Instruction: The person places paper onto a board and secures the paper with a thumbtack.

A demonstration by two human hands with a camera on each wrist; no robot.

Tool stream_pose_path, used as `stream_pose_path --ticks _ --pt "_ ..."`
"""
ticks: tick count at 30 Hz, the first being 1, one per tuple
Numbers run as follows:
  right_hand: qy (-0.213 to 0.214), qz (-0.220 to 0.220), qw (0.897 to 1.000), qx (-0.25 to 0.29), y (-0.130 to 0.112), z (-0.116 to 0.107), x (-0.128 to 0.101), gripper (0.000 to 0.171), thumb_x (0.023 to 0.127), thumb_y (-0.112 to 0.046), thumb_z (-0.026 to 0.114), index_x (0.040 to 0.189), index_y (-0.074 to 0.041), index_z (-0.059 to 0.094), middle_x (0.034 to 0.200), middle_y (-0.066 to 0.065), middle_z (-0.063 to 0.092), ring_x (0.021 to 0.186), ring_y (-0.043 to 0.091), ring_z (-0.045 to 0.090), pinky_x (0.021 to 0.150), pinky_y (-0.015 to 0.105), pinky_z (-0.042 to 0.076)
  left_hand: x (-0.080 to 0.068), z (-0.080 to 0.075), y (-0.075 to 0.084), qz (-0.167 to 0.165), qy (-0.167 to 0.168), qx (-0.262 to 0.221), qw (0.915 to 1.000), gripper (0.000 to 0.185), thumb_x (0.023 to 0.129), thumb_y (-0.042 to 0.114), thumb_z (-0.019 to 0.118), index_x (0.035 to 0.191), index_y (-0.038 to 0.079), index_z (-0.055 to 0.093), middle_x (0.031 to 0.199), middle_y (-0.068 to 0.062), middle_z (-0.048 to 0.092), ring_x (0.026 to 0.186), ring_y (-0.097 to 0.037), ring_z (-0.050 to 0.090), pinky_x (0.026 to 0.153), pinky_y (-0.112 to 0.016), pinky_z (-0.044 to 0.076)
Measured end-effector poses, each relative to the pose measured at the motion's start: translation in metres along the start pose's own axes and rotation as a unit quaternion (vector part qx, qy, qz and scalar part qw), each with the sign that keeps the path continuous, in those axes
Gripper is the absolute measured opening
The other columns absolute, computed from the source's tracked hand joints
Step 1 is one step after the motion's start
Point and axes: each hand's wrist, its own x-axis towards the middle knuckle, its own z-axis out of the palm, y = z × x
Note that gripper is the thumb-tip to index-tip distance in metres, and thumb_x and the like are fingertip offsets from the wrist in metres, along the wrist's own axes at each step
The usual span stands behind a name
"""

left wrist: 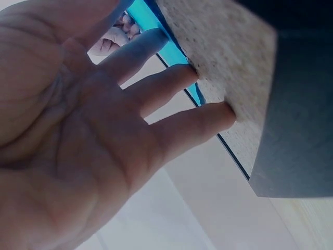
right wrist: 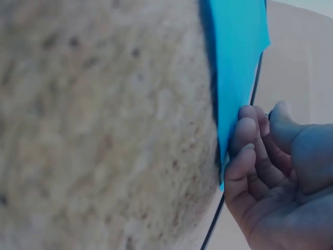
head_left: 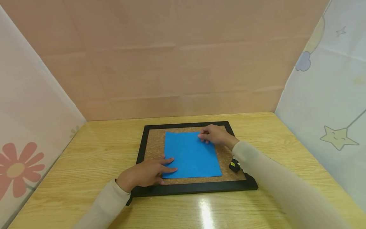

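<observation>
A blue sheet of paper (head_left: 190,156) lies on a black-framed cork board (head_left: 154,143). My left hand (head_left: 148,171) rests at the paper's lower left, fingers spread, two of them over its edge. In the left wrist view, fingertips (left wrist: 223,112) touch the cork beside the paper (left wrist: 166,47). My right hand (head_left: 214,134) is at the paper's upper right corner, fingers curled. Seen from the right wrist, thumb and forefinger pinch a small dark thing (right wrist: 269,114), mostly hidden, above the blue paper (right wrist: 237,67); I cannot tell its kind.
The board's black frame (head_left: 194,188) lies on a light wood table (head_left: 85,159). A small black device with a yellow mark (head_left: 235,165) sits at the right wrist. A pinkish-tan backdrop (head_left: 183,63) stands behind, with patterned panels at both sides.
</observation>
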Motion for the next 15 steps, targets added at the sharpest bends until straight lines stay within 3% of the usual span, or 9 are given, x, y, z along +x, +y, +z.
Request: stream_pose_path --ticks 6,15 --pt "0.027 0.003 1.000 -0.013 0.0014 0.0025 0.0031 0.026 0.103 -0.029 0.056 0.092 -0.012 0.072 0.081 0.003 0.068 0.068 0.015 0.058 0.064 0.029 0.046 0.0007 0.0000 0.0000 0.001 -0.001 0.004 1.0000 0.058 0.090 0.019 0.073 0.145 0.020 0.054 0.160 -0.013 0.037 0.147 -0.046 0.030 0.113 -0.060 0.035" --pt "0.075 -0.004 0.996 -0.054 -0.0067 0.0056 0.0048 0.018 0.098 -0.026 0.065 0.106 -0.014 0.076 0.090 0.001 0.073 0.075 0.012 0.064 0.064 0.027 0.048 0.0005 -0.0004 -0.0004 -0.003 -0.004 -0.006 1.0000 0.058 0.090 0.019 0.073 0.145 0.019 0.053 0.161 -0.013 0.035 0.148 -0.046 0.029 0.113 -0.061 0.035"
